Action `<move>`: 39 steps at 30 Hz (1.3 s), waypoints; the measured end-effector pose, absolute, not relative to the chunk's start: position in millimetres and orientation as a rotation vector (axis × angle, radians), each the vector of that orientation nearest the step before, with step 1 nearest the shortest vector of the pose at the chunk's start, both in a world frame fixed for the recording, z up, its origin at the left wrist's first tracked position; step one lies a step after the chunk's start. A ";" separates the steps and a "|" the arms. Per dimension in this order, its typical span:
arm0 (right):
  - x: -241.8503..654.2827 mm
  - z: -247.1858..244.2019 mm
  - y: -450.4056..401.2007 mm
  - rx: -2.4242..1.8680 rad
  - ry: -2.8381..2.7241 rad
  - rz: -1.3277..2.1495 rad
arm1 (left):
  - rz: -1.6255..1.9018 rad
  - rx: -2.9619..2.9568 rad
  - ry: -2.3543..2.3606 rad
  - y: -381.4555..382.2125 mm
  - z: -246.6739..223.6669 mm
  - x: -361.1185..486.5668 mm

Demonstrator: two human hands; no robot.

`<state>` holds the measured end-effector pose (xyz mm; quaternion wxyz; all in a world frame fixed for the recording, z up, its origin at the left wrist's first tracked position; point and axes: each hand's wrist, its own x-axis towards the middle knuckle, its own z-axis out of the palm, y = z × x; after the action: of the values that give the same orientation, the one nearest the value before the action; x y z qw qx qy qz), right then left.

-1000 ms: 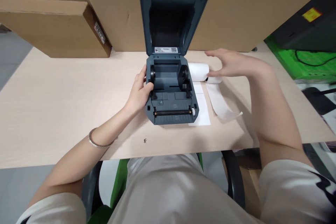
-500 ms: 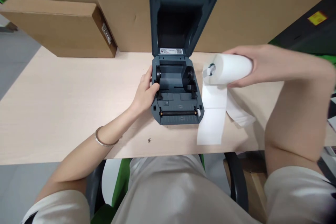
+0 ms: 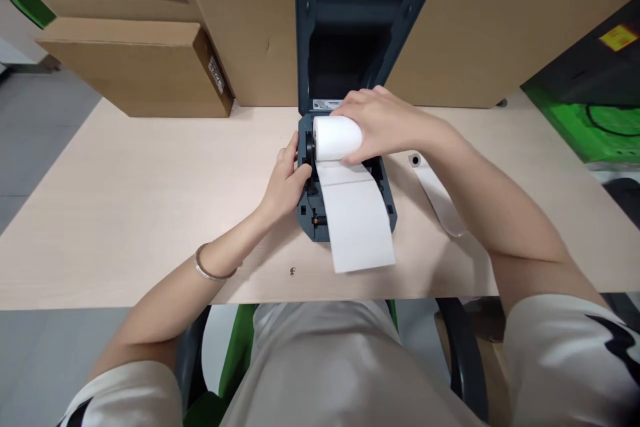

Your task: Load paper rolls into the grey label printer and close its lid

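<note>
A dark grey label printer (image 3: 306,213) stands on the pale wooden table (image 3: 125,200) with its lid (image 3: 365,13) tipped up and back. My right hand (image 3: 385,123) grips a white paper roll (image 3: 335,137) and holds it over the printer's open bay. The roll's loose end (image 3: 357,227) hangs forward across the printer's front and onto the table. My left hand (image 3: 287,180) presses on the printer's left side at the roll holder, fingers curled over its edge.
A second, smaller paper roll with a trailing strip (image 3: 440,197) lies on the table to the right of the printer. Cardboard boxes (image 3: 145,67) stand along the back of the table. A green and black object (image 3: 600,113) sits at far right.
My right hand picked the roll up from the table right of the printer and carried it left over the open bay. My left hand stayed on the printer's side.
</note>
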<state>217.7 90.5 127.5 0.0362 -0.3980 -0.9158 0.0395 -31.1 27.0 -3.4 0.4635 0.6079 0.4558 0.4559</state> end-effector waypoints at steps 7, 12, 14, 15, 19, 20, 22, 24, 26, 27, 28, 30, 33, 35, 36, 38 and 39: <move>207.9 93.6 71.6 -1.290 -2.764 -0.121 | 1.130 1.476 1.154 24.8 -1.1 -30.4; 213.2 105.3 43.3 -1.371 -2.658 -0.098 | 1.183 1.552 1.069 28.1 -5.6 -31.9; 215.7 111.8 24.4 -1.368 -2.633 -0.053 | 1.185 1.558 1.071 29.3 -6.8 -32.6; 216.3 113.8 12.3 -1.352 -2.633 -0.022 | 1.179 1.552 1.077 29.6 -7.1 -33.1; 214.2 106.0 -44.1 -1.214 -2.700 0.161 | 1.147 1.531 1.090 29.8 -6.9 -35.0; 213.3 100.5 -56.7 -1.179 -2.720 0.182 | 1.144 1.531 1.088 29.6 -6.6 -35.3; 212.0 88.2 -76.3 -1.112 -2.760 0.176 | 1.142 1.530 1.086 29.1 -5.6 -35.5; 212.0 77.6 -87.5 -1.078 -2.773 0.161 | 1.134 1.523 1.096 28.3 -3.8 -34.9; 213.0 71.7 -91.8 -1.076 -2.762 0.173 | 1.126 1.518 1.101 27.2 -1.4 -33.9; 213.7 70.7 -92.4 -1.079 -2.759 0.184 | 1.124 1.519 1.096 26.7 -0.2 -33.4; 214.5 71.0 -92.2 -1.082 -2.754 0.185 | 1.125 1.520 1.088 26.2 0.7 -33.0; 215.6 74.2 -90.8 -1.075 -2.759 0.159 | 1.129 1.522 1.075 25.5 1.9 -32.7; 215.9 81.3 -87.9 -1.060 -2.781 0.074 | 1.124 1.513 1.076 24.8 2.8 -32.9; 214.8 83.7 -86.5 -1.051 -2.803 0.046 | 1.118 1.505 1.077 24.3 3.4 -33.3; 214.0 83.5 -86.2 -1.052 -2.803 0.038 | 1.115 1.501 1.075 24.1 3.5 -33.6; 212.1 80.4 -86.8 -1.052 -2.805 0.024 | 1.105 1.495 1.067 24.1 2.6 -34.2; 211.3 78.4 -87.7 -1.042 -2.806 0.005 | 1.099 1.492 1.065 24.6 1.3 -34.3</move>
<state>211.3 -87.7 78.4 0.0743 -0.3471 -0.9349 0.0017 -34.3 24.6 1.3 0.4814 0.6120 0.4366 0.4506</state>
